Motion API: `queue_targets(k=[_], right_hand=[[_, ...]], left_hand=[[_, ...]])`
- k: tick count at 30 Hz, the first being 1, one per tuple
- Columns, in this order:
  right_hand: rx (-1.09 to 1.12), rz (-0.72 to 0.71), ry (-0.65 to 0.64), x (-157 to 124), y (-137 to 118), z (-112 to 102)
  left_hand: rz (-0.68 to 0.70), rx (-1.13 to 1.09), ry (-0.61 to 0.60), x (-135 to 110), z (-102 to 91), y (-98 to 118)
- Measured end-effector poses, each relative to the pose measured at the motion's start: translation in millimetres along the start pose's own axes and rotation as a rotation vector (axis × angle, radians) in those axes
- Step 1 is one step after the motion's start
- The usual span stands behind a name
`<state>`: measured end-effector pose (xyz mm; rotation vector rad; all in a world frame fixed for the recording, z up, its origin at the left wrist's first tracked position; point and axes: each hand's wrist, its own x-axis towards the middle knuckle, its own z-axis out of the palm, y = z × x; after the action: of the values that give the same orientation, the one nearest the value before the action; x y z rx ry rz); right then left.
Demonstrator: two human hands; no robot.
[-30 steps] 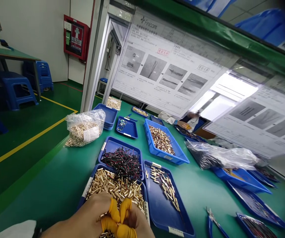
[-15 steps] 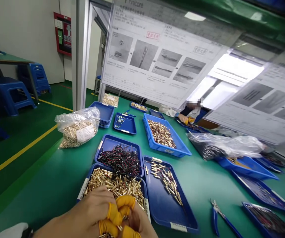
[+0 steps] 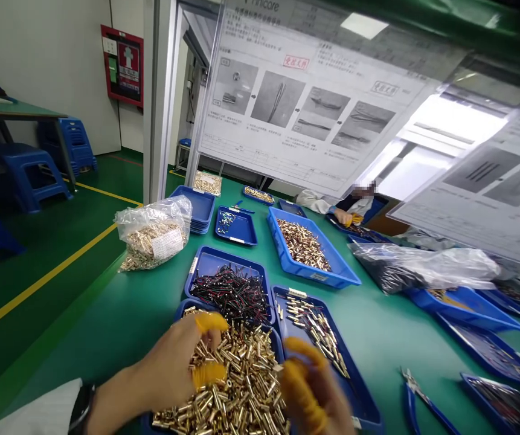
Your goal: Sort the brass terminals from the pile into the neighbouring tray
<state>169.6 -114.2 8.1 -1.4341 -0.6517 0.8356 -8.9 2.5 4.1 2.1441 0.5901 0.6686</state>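
Where brass pins [image 3: 241, 380] end, the right hand [image 3: 314, 386] hovers.

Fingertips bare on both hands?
No, the left hand and the right hand both wear yellow finger cots over their fingertips.

"What sort of place have we landed in?"

"We'd call it a factory assembly workshop. We see a green floor [image 3: 24, 241] marked with a yellow line [image 3: 37, 287], and blue plastic stools [image 3: 28, 175]."

"And the long green surface [image 3: 105, 320]?"

"It's set with blue trays [image 3: 314, 270] of gold-coloured pins [image 3: 241, 386], and there are pliers [image 3: 416, 399] nearby. Above, we see a printed process sheet [image 3: 314, 103], and a co-worker's white sleeve [image 3: 314, 201] at the far end."
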Motion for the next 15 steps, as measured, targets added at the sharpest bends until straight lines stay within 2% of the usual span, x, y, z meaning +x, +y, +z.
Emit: queue_targets(k=[2, 4, 7, 9, 12, 15], right_hand=[[-0.185, -0.184, 0.259, 7.3, -6.1, -14.4], [-0.340, -0.285, 0.344, 11.7, -3.4, -17.4], [-0.503, -0.347, 0.176, 8.6, 10.5, -2.4], [-0.569, -0.406, 0.058, 2.7, 18.7, 11.2], [-0.669, -0.563, -0.049, -4.4, 22.9, 22.9], [-0.755, -0.699, -0.105, -6.2, 21.8, 24.2]], left_hand=[[-0.144, 0.092, 0.113, 8.0, -1.2, -9.1], [-0.173, 0.224, 0.103, 12.6, 0.1, -16.8], [-0.133, 0.376, 0.029, 14.9, 3.8, -22.3], [-0.104, 0.411, 0.025, 14.3, 5.1, -22.9], [-0.020, 0.368, 0.067, 11.0, 4.4, -20.0], [0.146, 0.273, 0.055, 5.5, 2.7, -11.3]])
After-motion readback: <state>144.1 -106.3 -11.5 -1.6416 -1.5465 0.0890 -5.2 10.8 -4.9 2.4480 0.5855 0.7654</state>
